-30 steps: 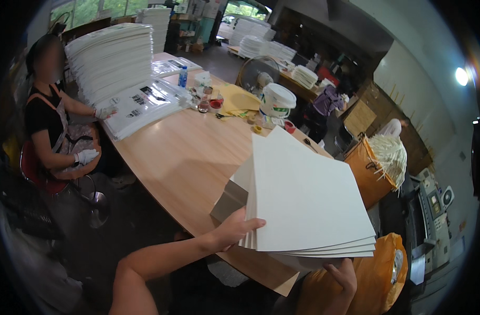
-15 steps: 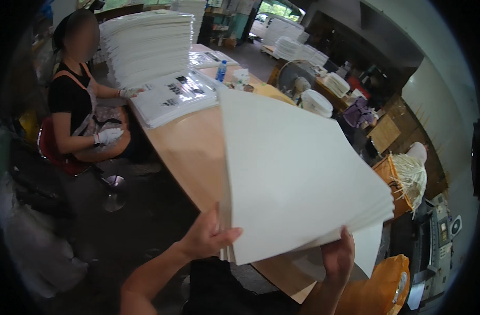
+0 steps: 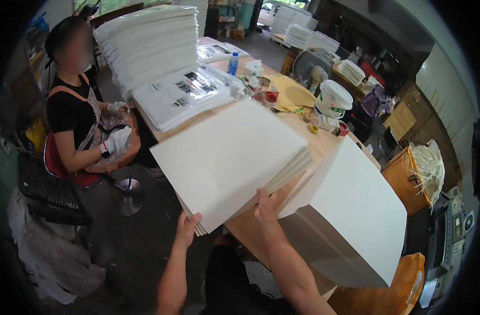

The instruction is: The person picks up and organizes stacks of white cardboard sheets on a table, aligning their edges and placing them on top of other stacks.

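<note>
Both my hands grip a thin stack of large white paper sheets, tilted over the table's near edge. My left hand pinches the near left corner, thumb on top. Along the near right edge, my right hand closes on the sheets, which are slightly fanned there. To the right of my right forearm stands a tall block of similar white sheets. Beyond the held sheets lies a pile of clear plastic packages with black print; a high stack of white sheets rises behind it.
At left, a person in white gloves sits on a red stool. The wooden table also carries a water bottle, tape rolls and a white bucket. Orange sacks stand at right.
The held sheets have moved left with both my hands, uncovering the block of sheets at right. My view has shifted too. The seated person's gloved hand has left the plastic packages.
</note>
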Demonstrator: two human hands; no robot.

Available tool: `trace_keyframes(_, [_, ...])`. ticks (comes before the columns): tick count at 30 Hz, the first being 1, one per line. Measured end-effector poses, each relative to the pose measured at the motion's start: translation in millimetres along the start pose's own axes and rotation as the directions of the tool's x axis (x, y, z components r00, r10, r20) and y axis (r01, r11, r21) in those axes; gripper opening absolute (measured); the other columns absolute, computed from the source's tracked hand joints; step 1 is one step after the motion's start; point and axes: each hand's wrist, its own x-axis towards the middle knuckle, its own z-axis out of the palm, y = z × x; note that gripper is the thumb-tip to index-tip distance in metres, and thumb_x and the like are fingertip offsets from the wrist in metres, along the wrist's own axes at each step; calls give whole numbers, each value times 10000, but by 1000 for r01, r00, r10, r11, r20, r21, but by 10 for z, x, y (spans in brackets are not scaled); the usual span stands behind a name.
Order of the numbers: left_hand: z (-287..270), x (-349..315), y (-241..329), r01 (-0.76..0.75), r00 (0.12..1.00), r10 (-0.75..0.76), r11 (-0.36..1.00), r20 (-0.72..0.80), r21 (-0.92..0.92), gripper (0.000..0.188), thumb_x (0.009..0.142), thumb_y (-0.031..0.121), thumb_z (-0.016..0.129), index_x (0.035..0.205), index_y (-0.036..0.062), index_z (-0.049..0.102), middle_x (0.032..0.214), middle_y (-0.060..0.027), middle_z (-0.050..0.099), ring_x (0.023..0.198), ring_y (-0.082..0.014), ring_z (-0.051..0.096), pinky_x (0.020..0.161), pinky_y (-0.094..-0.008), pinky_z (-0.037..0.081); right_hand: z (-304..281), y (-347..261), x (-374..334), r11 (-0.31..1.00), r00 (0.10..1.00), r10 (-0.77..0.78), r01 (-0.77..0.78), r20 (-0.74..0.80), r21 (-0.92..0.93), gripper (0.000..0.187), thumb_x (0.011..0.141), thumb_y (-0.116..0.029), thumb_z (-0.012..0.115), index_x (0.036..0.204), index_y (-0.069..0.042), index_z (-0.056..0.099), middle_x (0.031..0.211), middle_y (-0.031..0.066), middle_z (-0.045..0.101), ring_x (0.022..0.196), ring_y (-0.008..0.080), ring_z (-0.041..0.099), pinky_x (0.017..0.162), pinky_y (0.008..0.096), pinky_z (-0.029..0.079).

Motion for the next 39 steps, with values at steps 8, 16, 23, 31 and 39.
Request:
trace_keyframes(8, [-160,149,-526,168,965,-161,986,-206,14,554,962,108,626,1473,2,439,1344,-117,607,1210,-218,606,1048,-370,483,-1133,319,-987,840,875,388,-206,290,-501,277,1066,-262,619,1215,-30,647,1134,105,703,1029,202,679,932,368,565])
trace_keyframes(16, [113,602,-700,42,993,-10,959,-115,281,455,1014,265,660,1318,-34,501,1249,-141,621,1135,-202,591,995,-350,481,-3265,-279,-2847,797,895,358,-441,-265,-412,230,1061,-170,591,1136,38,655,1062,177,732,958,272,741,858,375,624])
trace_keyframes(23, [-483,732,-667,143,970,36,715,-241,684,621,940,502,761,1152,-56,588,1029,-122,640,938,-220,637,822,-393,546,-4335,-1005,-3114,966,803,-135,-23,-580,-256,152,1025,-193,617,998,-45,643,855,113,708,731,222,703,610,337,563])
trace_keyframes(31, [1660,231,601,-319,927,237,906,291,280,480,1056,278,625,1397,-39,506,1316,-159,637,1238,-206,594,1093,-330,454,-5168,-2126,-2962,762,552,-647,467,-526,-448,366,1125,-323,457,1253,-38,648,1174,54,663,1106,175,605,987,348,462])
trace_keyframes(39, [3303,-174,639,-233,885,117,949,450,211,544,1050,267,516,1523,-2,508,1535,-112,534,1437,-199,446,1217,-320,278,-4490,-2564,-2339,704,569,-710,599,-416,-382,634,1079,-448,434,1497,22,507,1472,129,563,1370,246,490,1166,391,323])
